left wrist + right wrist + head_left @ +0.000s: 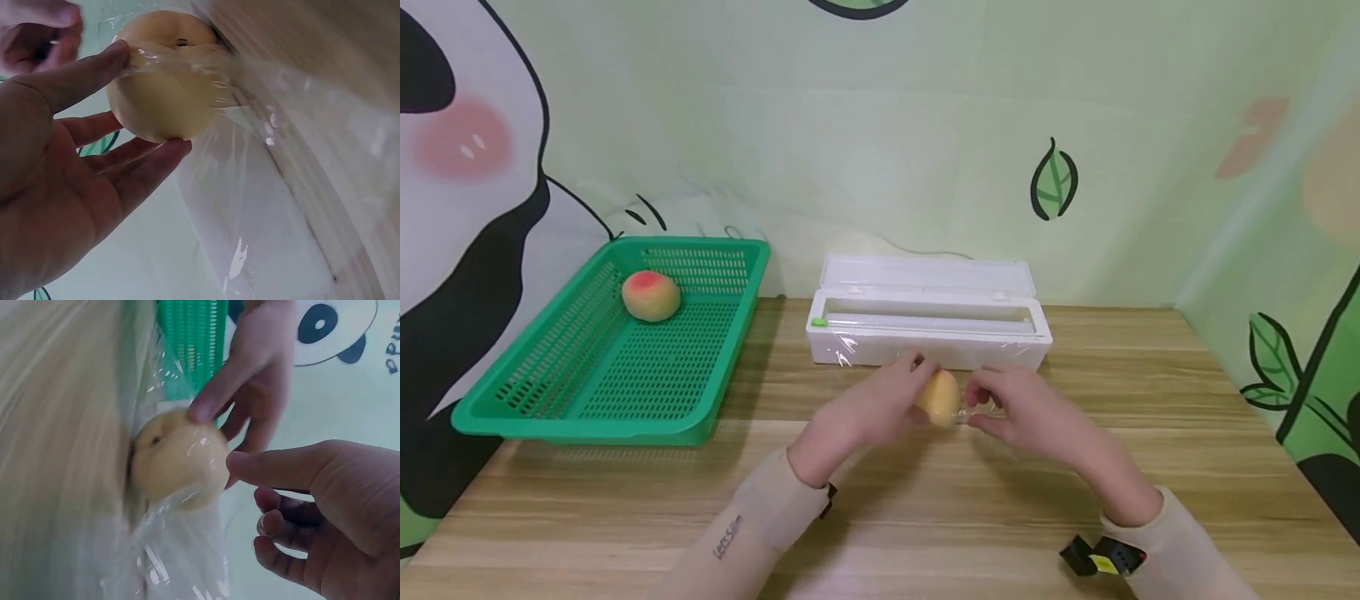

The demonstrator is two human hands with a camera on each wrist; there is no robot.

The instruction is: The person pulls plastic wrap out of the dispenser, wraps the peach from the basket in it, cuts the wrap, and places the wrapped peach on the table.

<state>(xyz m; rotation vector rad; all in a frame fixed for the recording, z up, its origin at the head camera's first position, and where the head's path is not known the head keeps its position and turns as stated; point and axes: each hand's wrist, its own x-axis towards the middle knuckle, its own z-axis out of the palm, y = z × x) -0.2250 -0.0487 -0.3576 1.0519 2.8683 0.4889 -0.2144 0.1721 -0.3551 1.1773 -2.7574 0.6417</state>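
Observation:
My left hand (880, 404) holds a yellow peach (940, 398) above the wooden table, thumb on one side and fingertips on the other. Clear cling film (275, 94) lies over the peach and stretches away from it in wrinkled folds. In the right wrist view the peach's stem dimple (156, 439) faces the table side. Close at the peach's right is my right hand (1026, 412); a strand of the film runs between its thumb and curled fingers, and its thumb tip meets the wrapped fruit's edge in the right wrist view.
Behind the hands stands a white cling-film box (925, 350), lid raised, with a green slider (818, 322) at its left end. At left, a green plastic basket (587, 429) contains another peach (651, 296) with a red blush. A printed cloth (925, 167) hangs behind the table (940, 533).

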